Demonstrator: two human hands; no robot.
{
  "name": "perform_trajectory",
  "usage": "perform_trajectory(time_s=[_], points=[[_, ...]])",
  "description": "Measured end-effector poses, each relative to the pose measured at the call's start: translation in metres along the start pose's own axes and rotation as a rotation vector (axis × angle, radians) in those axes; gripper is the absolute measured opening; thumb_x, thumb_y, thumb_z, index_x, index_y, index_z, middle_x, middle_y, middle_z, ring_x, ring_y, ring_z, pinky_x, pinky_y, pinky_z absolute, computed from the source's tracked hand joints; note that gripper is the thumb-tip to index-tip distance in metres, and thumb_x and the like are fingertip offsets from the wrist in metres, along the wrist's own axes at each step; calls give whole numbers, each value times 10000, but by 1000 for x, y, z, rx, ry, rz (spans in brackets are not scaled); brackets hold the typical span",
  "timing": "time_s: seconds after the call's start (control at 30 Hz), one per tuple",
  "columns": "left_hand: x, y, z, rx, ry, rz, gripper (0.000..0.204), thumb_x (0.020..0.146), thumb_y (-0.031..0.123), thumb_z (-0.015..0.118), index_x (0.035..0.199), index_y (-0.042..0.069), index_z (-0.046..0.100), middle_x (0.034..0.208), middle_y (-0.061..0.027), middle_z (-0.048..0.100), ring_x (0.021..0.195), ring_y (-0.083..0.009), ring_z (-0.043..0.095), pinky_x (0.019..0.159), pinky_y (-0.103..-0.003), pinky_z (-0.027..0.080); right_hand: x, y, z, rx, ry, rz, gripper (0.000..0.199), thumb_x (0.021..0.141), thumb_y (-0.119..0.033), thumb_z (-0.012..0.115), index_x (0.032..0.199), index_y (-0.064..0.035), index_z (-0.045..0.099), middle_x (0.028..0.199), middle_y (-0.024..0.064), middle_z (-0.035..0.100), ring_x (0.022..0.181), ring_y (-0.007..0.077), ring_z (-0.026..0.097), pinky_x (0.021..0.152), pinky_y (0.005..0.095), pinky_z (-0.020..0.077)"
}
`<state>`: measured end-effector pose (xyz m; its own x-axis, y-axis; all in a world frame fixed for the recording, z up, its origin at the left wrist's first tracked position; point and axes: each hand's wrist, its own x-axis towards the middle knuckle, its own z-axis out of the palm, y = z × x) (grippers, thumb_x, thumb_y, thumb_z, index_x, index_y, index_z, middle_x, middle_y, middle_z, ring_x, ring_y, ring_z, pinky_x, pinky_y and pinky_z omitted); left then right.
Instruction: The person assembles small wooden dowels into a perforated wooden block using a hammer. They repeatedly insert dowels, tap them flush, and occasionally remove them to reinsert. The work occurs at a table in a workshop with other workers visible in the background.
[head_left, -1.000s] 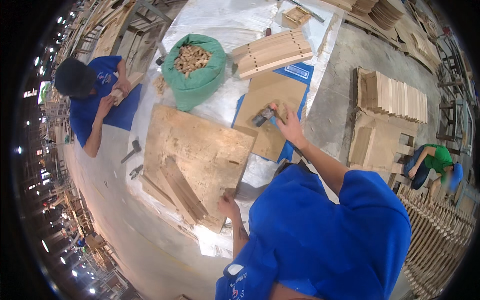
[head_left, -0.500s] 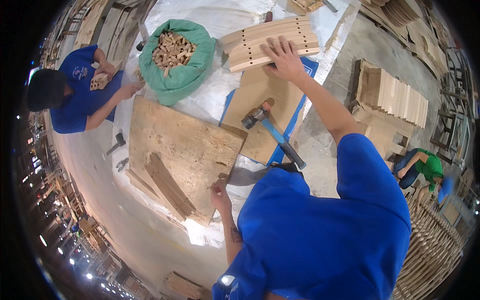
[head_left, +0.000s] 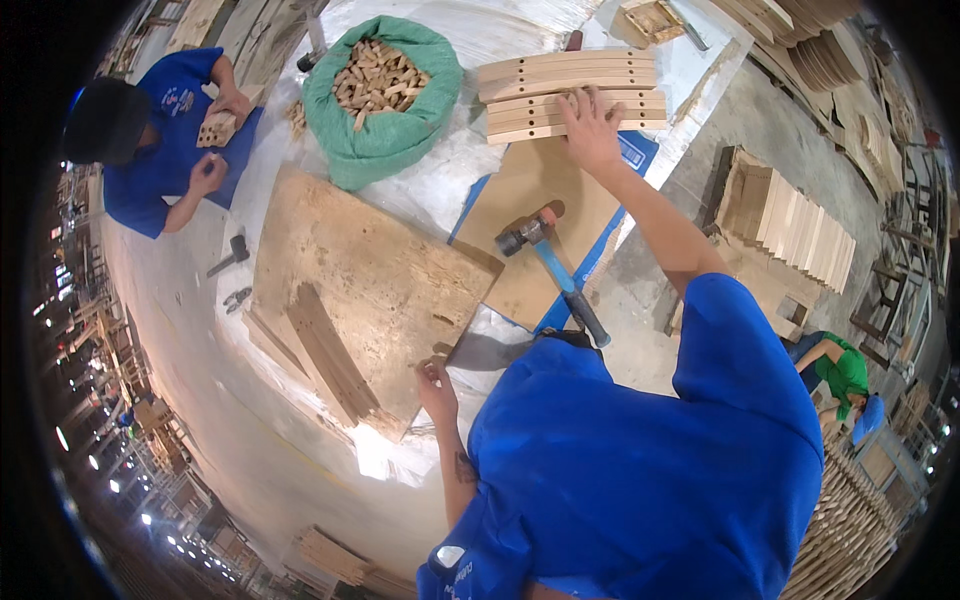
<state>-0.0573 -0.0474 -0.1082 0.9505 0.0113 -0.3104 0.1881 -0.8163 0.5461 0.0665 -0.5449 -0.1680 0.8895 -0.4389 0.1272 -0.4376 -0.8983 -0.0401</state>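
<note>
Curved wooden slats (head_left: 570,75) with dark drilled holes lie side by side at the far end of the table. My right hand (head_left: 592,128) rests on the nearer slats, fingers spread and holding nothing. A narrow gap parts these from the farther ones. My left hand (head_left: 436,388) is beside the near right edge of a worn wooden board (head_left: 370,250), its fingers curled in. Whatever it may pinch is too small to make out. Between my hands, a hammer (head_left: 550,262) with a blue and black handle lies on a cardboard sheet (head_left: 530,190).
A green sack (head_left: 400,150) of small wooden pieces stands at the far left. Dark wooden strips (head_left: 325,350) lie on the board. A black mallet (head_left: 232,256) lies near a co-worker (head_left: 150,150) holding a drilled block. Stacked slats (head_left: 790,225) stand at right.
My right hand has shifted onto the nearer slats, and a gap now shows between two groups of them. The co-worker's near hand has drawn back. The whole view has shifted slightly.
</note>
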Motion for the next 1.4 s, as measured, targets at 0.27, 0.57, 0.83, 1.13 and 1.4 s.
perform_trajectory(time_s=[0.27,0.57,0.83,1.13,1.4], points=[[2,-11,-10,-43,59,-9,259,972,142,620,1187,6,572,1023,-146,659,840,-258,647,758,-380,513,4,6,-19,92,-17,-136,594,784,-118,708,1354,-108,538,1298,97,571,1235,306,536,1055,520,404],[36,42,-41,-215,58,215,324,974,134,635,1262,0,575,1142,-143,651,1004,-255,623,866,-388,488,-42,-58,-153,740,-56,-103,766,692,-332,857,1342,-55,560,1276,127,596,1174,354,588,957,442,512],[23,173,-133,-442,201,813,981,763,139,858,1546,-1,284,1355,-201,526,1274,-321,526,1105,-424,406,-137,-208,-244,1104,-15,-399,772,662,-288,890,1301,-7,560,1177,156,610,1074,361,629,888,425,539],[-3,119,-152,-827,364,557,758,788,-5,813,1424,-20,401,1301,-160,579,1172,-208,608,976,-338,526,-219,-335,-168,1473,-180,-213,547,818,-228,754,1292,-55,543,1166,171,611,1026,407,637,851,449,533],[-10,73,-140,-901,530,355,592,842,50,802,1342,8,488,1164,-125,639,1040,-189,655,909,-318,548,-251,-364,-151,1157,-129,-435,463,849,-182,739,1217,-7,519,1146,214,573,1066,420,579,890,462,485]])
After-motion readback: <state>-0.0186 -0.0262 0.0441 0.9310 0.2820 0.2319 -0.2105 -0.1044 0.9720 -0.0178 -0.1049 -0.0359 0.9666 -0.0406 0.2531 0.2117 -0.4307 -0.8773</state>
